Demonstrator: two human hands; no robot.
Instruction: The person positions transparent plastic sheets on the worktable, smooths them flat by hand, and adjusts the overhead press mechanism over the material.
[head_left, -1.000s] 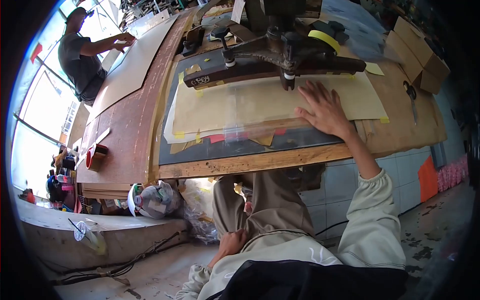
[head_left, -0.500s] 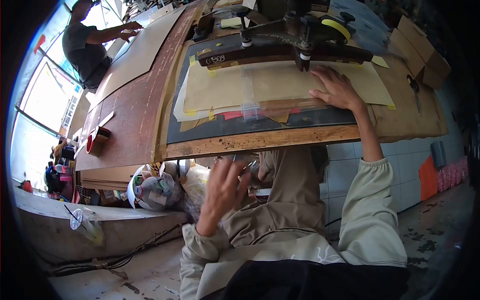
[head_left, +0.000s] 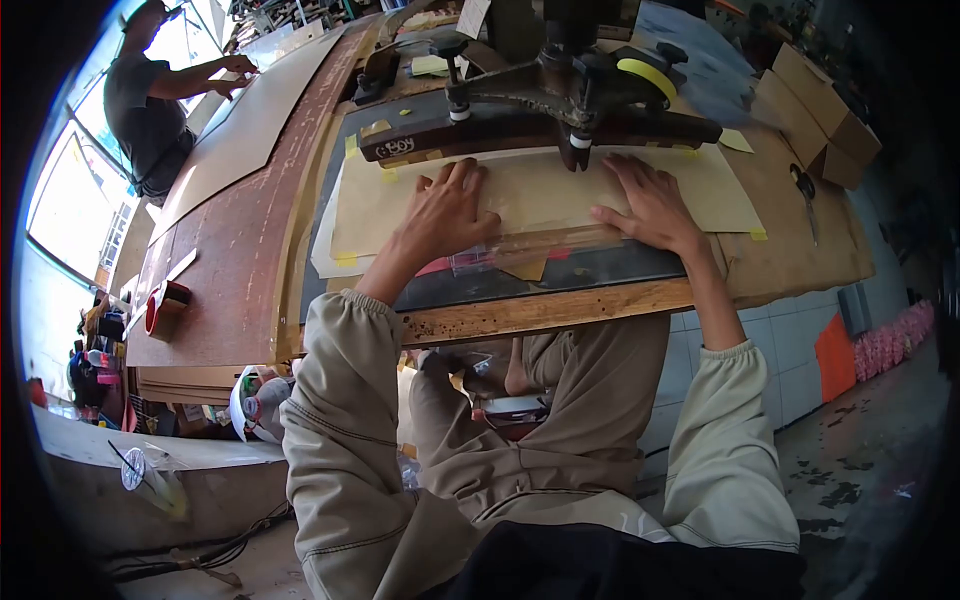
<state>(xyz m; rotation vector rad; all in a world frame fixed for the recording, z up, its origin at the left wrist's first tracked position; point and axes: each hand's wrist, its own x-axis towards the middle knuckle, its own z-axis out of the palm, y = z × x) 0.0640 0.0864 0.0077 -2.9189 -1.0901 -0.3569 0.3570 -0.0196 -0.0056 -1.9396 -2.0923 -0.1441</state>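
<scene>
My left hand point(head_left: 445, 212) lies with spread fingers on the left part of a tan sheet point(head_left: 545, 190). On the right part of the same sheet rests my right hand point(head_left: 650, 205), its fingers apart too. Both sets of fingertips are close to the front of a dark clamp bar point(head_left: 500, 138), which crosses the sheet's far side. The sheet lies over a dark mat point(head_left: 440, 288) with a wooden front edge point(head_left: 540, 312). Pieces of yellow tape sit at its corners, and pink and brown scraps show along its near edge.
Scissors point(head_left: 805, 200) and an open cardboard box point(head_left: 815, 115) are at the right. A yellow tape roll point(head_left: 648, 80) sits on the clamp frame. Further left are a red tape dispenser point(head_left: 165, 308), a large board point(head_left: 250, 125) and another person point(head_left: 145, 110) beside it.
My left hand has risen from my lap onto the left part of the sheet. My right hand has stayed on the right part. The camera view has shifted slightly.
</scene>
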